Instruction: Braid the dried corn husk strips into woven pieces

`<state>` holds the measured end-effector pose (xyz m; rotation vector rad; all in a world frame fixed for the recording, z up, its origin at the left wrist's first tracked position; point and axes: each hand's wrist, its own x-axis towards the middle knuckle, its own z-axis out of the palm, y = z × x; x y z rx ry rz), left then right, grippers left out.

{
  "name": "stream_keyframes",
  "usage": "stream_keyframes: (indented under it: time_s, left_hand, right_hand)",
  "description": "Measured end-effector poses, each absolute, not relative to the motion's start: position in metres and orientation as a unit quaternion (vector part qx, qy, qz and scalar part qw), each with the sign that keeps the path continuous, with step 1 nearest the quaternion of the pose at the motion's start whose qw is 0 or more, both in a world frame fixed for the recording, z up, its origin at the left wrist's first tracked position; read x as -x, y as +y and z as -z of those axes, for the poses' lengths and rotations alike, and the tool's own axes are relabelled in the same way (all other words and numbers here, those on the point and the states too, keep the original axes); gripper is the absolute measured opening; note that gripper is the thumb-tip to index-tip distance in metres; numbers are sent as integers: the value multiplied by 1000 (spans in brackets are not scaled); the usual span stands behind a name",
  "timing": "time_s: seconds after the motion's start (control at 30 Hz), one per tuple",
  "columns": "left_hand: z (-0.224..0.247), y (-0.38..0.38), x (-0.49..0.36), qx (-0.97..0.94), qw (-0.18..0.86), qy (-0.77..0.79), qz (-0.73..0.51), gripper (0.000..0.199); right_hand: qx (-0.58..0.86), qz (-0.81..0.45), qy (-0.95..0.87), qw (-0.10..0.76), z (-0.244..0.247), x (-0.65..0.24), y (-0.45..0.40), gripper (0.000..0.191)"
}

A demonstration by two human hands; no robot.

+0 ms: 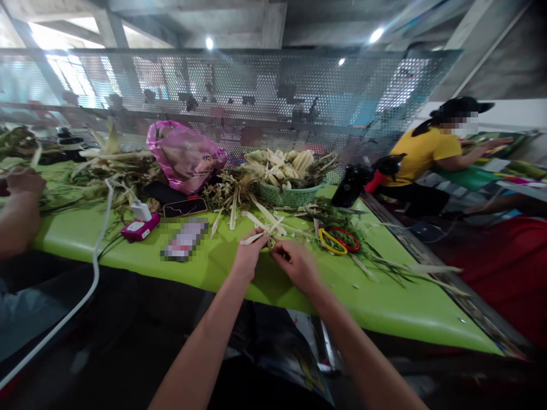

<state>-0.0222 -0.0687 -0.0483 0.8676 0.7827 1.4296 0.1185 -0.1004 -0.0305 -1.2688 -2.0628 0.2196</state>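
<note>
My left hand [252, 253] pinches a small bundle of pale dried leaf strips [276, 226] just above the green tabletop. Close on its right, my right hand [299, 263] is closed, its thumb and fingertips at the lower end of the same strips. Several flat ends fan out from the crossing, which my fingers partly hide. To the right of my hands, a yellow loop [332, 241] and a red loop [351, 239], like scissor handles, lie among green plant scraps. Behind the strips stands a green basket [284, 195] heaped with more pale leaf pieces.
A blurred-out phone-shaped item [184, 239], a magenta power block [140, 228] with a white cable, and another phone [185, 207] lie left. Behind are a pink plastic bag [183, 156] and a black bottle [351, 185]. Another person's hand [25, 182] is far left; a person in yellow [421, 154] sits right.
</note>
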Motion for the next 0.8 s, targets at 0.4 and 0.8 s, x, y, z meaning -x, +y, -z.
stream_keyframes:
  time_s: [0.4, 0.8]
  left_hand:
    - [39, -80, 18, -413, 707, 267, -508, 28]
    - [36, -82, 19, -493, 670, 295, -471, 34]
  right_hand:
    - [478, -296, -587, 583, 30, -131, -87, 25]
    - [464, -266, -580, 614, 32, -133, -87, 18]
